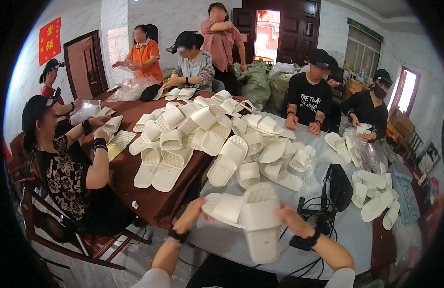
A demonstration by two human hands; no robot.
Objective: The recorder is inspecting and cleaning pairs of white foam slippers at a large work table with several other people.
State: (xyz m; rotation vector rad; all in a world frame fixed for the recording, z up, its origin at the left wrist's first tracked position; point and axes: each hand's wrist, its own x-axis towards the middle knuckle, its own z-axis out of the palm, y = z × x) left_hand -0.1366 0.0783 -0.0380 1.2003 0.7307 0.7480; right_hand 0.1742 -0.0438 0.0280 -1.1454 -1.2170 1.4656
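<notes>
My left hand (193,213) is closed on one end of a cream slide slipper (225,209) that lies sideways above the near edge of the grey table. In my right hand (293,220) is a second cream slipper (262,222), gripped at the side of its strap and held lengthwise, nearly upright in view. This second slipper overlaps the first and hides its far end. Just beyond my hands, a large heap of similar slippers (173,119) spreads across both tables, with one pair (170,169) side by side at its near left.
Black cables and a black bag (339,186) lie right of my right hand. More slippers (377,204) and clear plastic bags (405,237) are farther right. Several people sit around the dark red tablecloth (131,180) and the grey table (298,192). Green sacks (254,86) stand behind.
</notes>
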